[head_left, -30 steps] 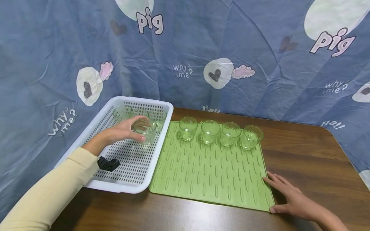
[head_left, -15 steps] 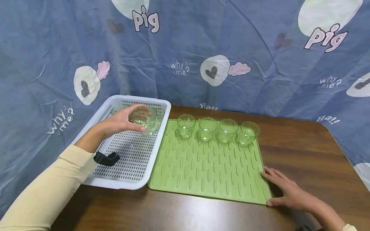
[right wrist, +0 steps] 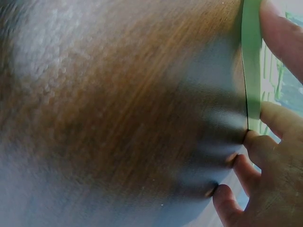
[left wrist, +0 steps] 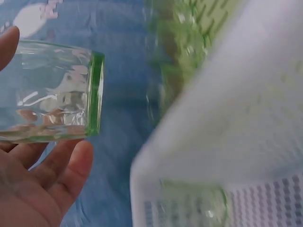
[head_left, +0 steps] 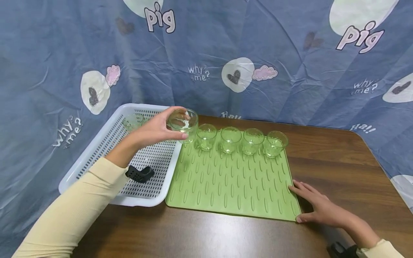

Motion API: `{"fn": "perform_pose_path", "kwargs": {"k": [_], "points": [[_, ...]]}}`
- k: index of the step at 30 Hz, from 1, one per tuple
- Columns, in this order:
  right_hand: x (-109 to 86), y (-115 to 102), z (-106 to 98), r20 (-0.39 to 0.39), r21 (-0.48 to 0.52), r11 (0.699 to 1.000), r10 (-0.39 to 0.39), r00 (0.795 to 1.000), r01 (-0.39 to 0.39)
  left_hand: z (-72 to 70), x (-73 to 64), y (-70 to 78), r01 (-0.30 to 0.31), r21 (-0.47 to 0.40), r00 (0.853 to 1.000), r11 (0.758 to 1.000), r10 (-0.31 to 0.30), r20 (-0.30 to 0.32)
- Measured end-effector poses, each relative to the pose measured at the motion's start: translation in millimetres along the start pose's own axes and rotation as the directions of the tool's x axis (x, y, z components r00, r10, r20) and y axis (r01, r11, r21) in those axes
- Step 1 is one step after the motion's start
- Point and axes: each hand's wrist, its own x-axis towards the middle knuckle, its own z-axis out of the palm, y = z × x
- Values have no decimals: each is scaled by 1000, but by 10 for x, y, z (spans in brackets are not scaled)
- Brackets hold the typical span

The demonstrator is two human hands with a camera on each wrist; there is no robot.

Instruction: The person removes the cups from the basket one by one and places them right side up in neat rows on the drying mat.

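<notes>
My left hand [head_left: 158,128] grips a clear drinking glass [head_left: 190,134] by its side, thumb toward me and fingers behind. In the left wrist view the glass [left wrist: 52,94] shows a thick green-tinted base, held up off the basket. It hangs over the right rim of the white basket [head_left: 169,179] and the left back corner of the green ribbed mat [head_left: 232,182]. My right hand [head_left: 326,209] lies spread at the mat's right edge; thumb and fingertips touch that edge, as the right wrist view of the hand [right wrist: 279,156] confirms.
Several upright glasses [head_left: 230,141] stand in a row along the mat's back edge. Another glass [head_left: 133,122] sits at the basket's back left, partly hidden glasses near it. Brown wooden table [head_left: 338,161] surrounds the mat; a blue printed cloth [head_left: 206,46] hangs behind.
My left hand has lifted the glass from the basket and carried it right, up to the mat's back left corner. My right hand stays at the mat edge; the view shifted slightly.
</notes>
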Motion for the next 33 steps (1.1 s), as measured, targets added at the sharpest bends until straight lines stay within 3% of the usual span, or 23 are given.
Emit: {"fn": "perform_pose_path", "kwargs": {"k": [7,13,20,33], "points": [[-2,2,-9,24,11,1000,19,1000,-19,309,223,293,-15,55,999,998,12,41],[-5,-6,-33,28,23,999,32,999,-33,550,500,459,-70,131,995,989,61,74],[8,-16,-21,50,31,998,51,997,-53,848,672,527,-80,167,990,983,59,131],[-5,10,-21,18,20,1000,23,1000,-24,1516,884,584,-158,92,956,983,129,264]]}}
